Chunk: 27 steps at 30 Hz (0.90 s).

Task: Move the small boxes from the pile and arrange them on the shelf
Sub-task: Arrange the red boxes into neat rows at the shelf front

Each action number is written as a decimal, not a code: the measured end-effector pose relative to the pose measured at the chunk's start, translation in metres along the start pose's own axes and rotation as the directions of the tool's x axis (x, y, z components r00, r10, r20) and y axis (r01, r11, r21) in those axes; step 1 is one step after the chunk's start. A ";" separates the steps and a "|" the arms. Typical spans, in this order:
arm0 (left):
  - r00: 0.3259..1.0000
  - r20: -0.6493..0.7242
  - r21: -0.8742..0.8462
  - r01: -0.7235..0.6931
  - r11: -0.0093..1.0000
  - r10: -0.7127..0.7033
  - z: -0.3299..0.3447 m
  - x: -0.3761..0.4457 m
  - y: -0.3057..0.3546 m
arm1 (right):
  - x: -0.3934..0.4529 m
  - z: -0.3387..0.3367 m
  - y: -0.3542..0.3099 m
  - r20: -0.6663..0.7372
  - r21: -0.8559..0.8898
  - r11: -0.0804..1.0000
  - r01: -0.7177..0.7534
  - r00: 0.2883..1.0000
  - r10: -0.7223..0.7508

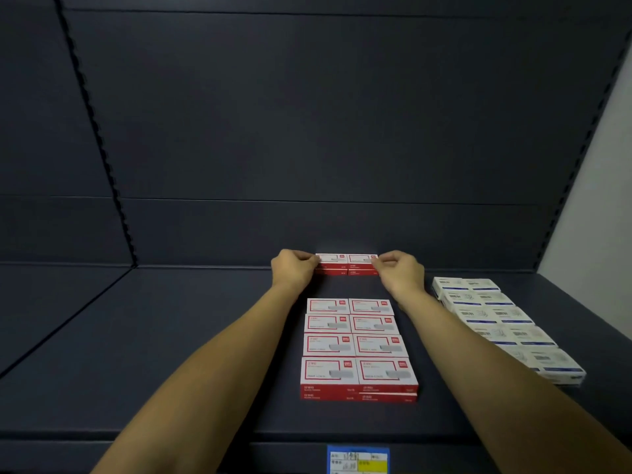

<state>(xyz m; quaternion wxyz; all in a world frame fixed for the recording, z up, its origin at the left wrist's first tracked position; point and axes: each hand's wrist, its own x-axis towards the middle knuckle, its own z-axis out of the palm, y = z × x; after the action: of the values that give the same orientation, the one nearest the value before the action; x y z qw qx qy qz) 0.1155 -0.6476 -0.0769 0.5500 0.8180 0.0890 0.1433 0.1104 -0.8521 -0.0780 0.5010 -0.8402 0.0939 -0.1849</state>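
Most of the job looks done: the left hand and the right hand, both with curled fingers, pinch the two ends of a small stack of red boxes at 12 o'clock, right at the back of the dark shelf. Toward 6 o'clock from them, eight red and white boxes already sit in two neat rows, two layers high. At 3 o'clock lie white boxes; no pile shows, so I cannot tell what is left.
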 end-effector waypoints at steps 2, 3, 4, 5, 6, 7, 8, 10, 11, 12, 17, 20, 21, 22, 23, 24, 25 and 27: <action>1.000 0.002 0.013 -0.013 1.000 0.013 0.001 0.002 0.000 | 0.004 0.004 0.002 -0.010 -0.005 1.000 0.015 1.000 -0.015; 1.000 -0.002 0.015 -0.016 1.000 0.016 0.002 0.003 -0.001 | 0.005 0.005 0.002 -0.016 -0.006 1.000 0.019 1.000 -0.019; 1.000 -0.008 0.012 -0.017 1.000 0.017 0.002 0.004 -0.002 | 0.006 0.006 0.003 -0.023 -0.003 1.000 0.020 1.000 -0.021; 1.000 -0.012 0.009 -0.014 1.000 0.014 0.002 0.004 -0.002 | 0.007 0.006 0.003 -0.029 0.000 1.000 0.021 0.999 -0.021; 1.000 -0.017 0.007 -0.014 1.000 0.014 0.002 0.004 -0.002 | 0.007 0.006 0.004 -0.036 0.003 1.000 0.023 0.999 -0.023; 1.000 -0.021 0.011 -0.020 1.000 0.020 0.002 0.004 -0.002 | 0.007 0.005 0.004 -0.041 0.002 1.000 0.025 0.999 -0.024; 0.999 -0.025 0.017 -0.028 0.999 0.029 0.003 0.004 -0.003 | 0.005 0.005 0.003 -0.045 0.003 1.000 0.026 0.999 -0.026; 0.999 -0.030 0.030 -0.044 0.999 0.045 0.004 0.003 -0.004 | 0.004 0.005 0.005 -0.050 0.010 1.000 0.030 0.998 -0.029; 0.998 -0.031 0.035 -0.049 0.998 0.050 0.003 0.003 -0.004 | 0.004 0.005 0.006 -0.050 0.013 0.999 0.035 0.998 -0.034; 0.998 -0.032 0.036 -0.052 0.998 0.053 0.003 0.003 -0.005 | 0.003 0.003 0.007 -0.049 0.017 0.999 0.040 0.998 -0.039; 0.998 -0.034 0.013 -0.051 0.999 0.051 0.000 0.000 -0.005 | 0.001 0.000 0.008 -0.046 0.073 0.997 0.025 0.999 -0.021; 0.999 -0.023 0.014 -0.047 0.999 0.047 -0.001 -0.003 -0.004 | -0.002 -0.001 0.008 -0.035 0.089 0.996 0.017 0.999 -0.014; 0.998 -0.024 0.017 -0.050 0.999 0.050 -0.001 -0.005 -0.003 | -0.003 -0.002 0.008 -0.034 0.096 0.995 0.016 0.999 -0.013; 0.998 -0.027 0.023 -0.054 0.998 0.054 -0.002 -0.007 -0.003 | -0.005 -0.003 0.007 -0.035 0.101 0.995 0.015 0.999 -0.012; 0.998 -0.031 0.033 -0.060 0.998 0.061 -0.003 -0.008 -0.002 | -0.007 -0.004 0.006 -0.037 0.104 0.995 0.015 0.999 -0.011; 0.997 -0.032 0.043 -0.064 0.997 0.065 -0.003 -0.010 -0.002 | -0.008 -0.005 0.005 -0.039 0.102 0.995 0.013 0.999 -0.009; 0.997 -0.031 0.053 -0.067 0.996 0.068 -0.004 -0.012 -0.001 | -0.009 -0.005 0.005 -0.038 0.098 0.995 0.009 0.999 -0.006; 0.998 -0.020 0.059 -0.059 0.996 0.061 -0.006 -0.014 0.000 | -0.011 -0.006 0.005 -0.029 0.094 0.996 -0.002 1.000 0.005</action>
<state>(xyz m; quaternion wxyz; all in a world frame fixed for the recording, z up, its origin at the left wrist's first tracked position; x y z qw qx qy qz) 0.1001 -0.6469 -0.0773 0.5202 0.8345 0.0745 0.1659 0.0980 -0.8556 -0.0821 0.5390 -0.8127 0.0937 -0.2005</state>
